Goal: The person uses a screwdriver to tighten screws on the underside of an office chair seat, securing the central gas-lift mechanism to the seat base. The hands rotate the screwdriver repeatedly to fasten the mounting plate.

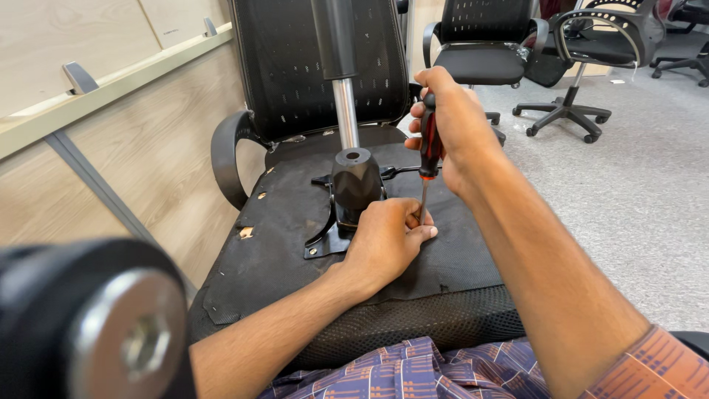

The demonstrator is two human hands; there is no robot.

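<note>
An office floor of grey carpet (pixel 635 192) stretches behind the work, with a pale wood-panelled wall (pixel 148 155) on the left and two more black swivel chairs (pixel 487 52) standing well apart at the back. In the foreground an upturned office chair (pixel 295 222) lies across the person's lap, the underside of its seat facing up so the fittings can be reached from above. A black metal mounting plate (pixel 325 240) sits on that underside, with the tilt mechanism housing (pixel 356 185) rising from it and the gas-lift column (pixel 341 81) standing upright beyond.

The right hand (pixel 454 129) is closed around the red-and-black handle of a screwdriver (pixel 428 144), its grip clamped from above so the tool stands nearly vertical with its shaft running down to the plate. The left hand (pixel 384 240) rests on the seat underside beside the housing, fingers curled together and pinching near the screwdriver tip, apparently to steady it on a screw; the screw itself is hidden by the fingers. A blurred round metal part (pixel 140 332), very close to the camera, fills the lower left corner.
</note>
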